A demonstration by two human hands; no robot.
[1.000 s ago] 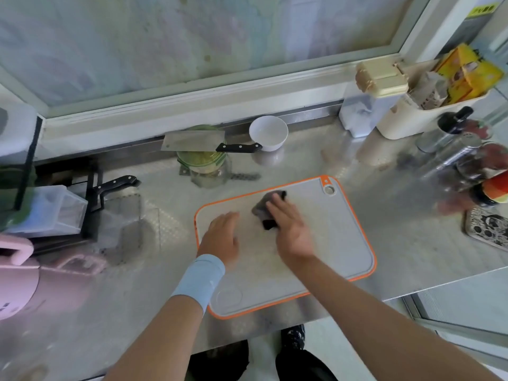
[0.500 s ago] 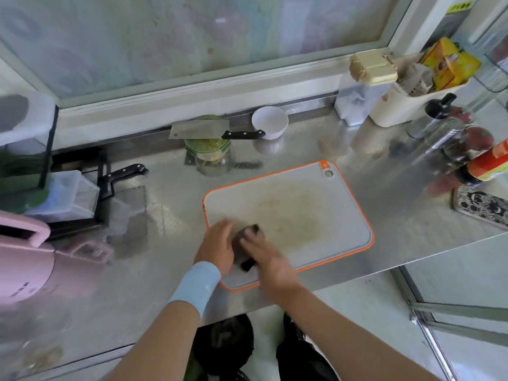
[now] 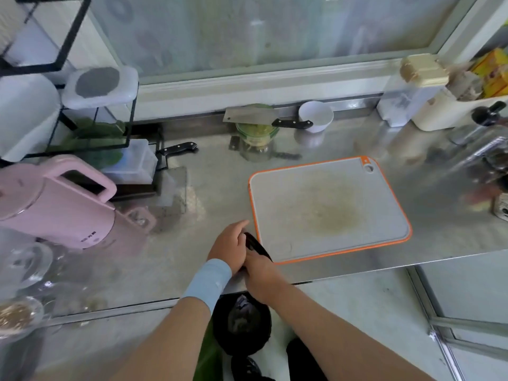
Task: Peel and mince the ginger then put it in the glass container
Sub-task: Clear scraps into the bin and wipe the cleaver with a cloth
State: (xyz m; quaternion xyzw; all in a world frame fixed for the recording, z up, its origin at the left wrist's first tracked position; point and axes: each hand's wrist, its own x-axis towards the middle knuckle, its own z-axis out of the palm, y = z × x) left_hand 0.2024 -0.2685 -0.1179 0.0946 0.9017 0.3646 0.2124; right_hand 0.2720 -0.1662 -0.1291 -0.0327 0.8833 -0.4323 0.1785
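Since the earlier frames the hands have slid off the cutting board (image 3: 330, 207) to the counter edge at lower centre, leaving its matte grey, orange-rimmed face bare but for a yellow-brown stain. The right hand (image 3: 259, 273) curls round a limp dark cloth (image 3: 254, 244); the left hand (image 3: 229, 244) cups against it, grip unclear. At upper centre, the pale minced ginger (image 3: 255, 129) sits in the round glass container (image 3: 257, 141), a steel cleaver (image 3: 248, 116) lying flat across its rim.
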